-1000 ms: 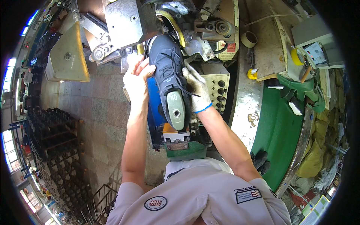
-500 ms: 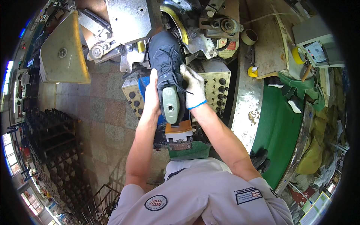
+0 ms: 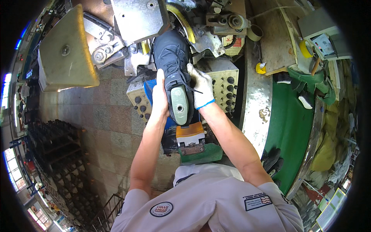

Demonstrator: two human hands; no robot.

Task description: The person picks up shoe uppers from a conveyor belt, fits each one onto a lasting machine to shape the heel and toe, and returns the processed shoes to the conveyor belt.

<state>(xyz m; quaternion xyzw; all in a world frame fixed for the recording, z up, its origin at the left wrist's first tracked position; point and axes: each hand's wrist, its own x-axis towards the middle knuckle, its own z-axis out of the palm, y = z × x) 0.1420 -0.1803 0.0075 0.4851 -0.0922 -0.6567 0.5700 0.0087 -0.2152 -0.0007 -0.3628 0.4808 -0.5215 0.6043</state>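
A dark lace-up shoe [image 3: 170,52] with a pale green shoe last [image 3: 179,104] in its opening lies lengthwise between my hands. Its toe points away from me, in among the metal jaws of a machine [image 3: 141,19]. My bare left hand [image 3: 160,94] is pressed along the shoe's left side. On the right side my right hand [image 3: 201,87], in a white glove with a blue cuff, grips the shoe near the laces. Its fingertips partly pass out of sight. Below the heel sits an orange and white machine pad [image 3: 190,134].
Control boxes with black knobs [image 3: 227,89] flank the shoe. A tilted pale panel [image 3: 63,50] hangs at left, above dark racks [image 3: 62,147] of items. To the right runs a green surface [image 3: 284,135] with shoes on it, beside a bench holding tape rolls [image 3: 306,49].
The view has shifted slightly, and the orange pad and shoe heel appear a little further right. Both hands keep their hold on the shoe.
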